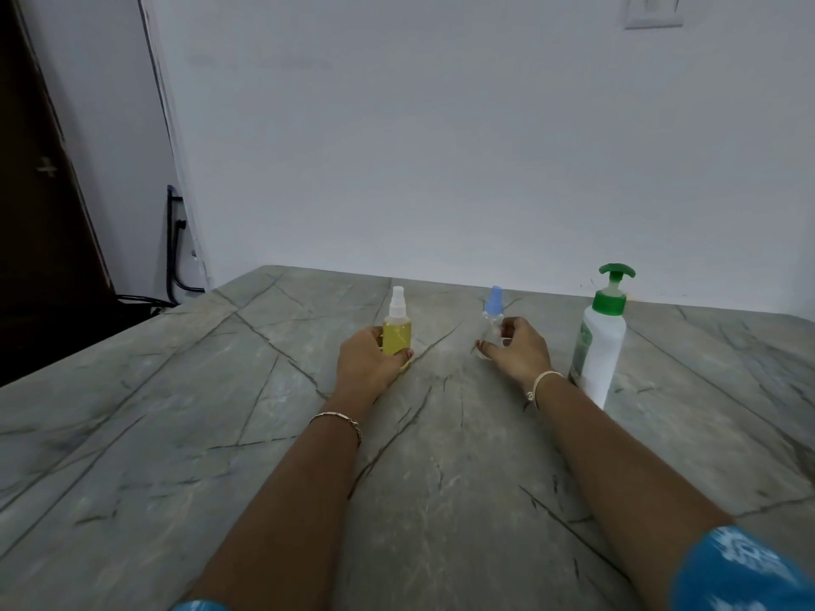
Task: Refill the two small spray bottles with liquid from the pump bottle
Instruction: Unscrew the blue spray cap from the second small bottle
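Observation:
A small spray bottle with yellow liquid [397, 332] and a white nozzle stands upright on the grey marble table [220, 390]. My left hand [368, 361] grips its lower body from the left. To its right stands a small clear spray bottle [492, 321] with a blue cap. My right hand [518, 350] curls round its base, thumb in front. A white pump bottle [600, 346] with a green pump head stands upright just right of my right wrist, touched by neither hand.
A white wall runs along the table's far edge. At the left the table ends beside a dark door and black cables [174, 258]. A wall switch plate [652, 11] sits at the top right.

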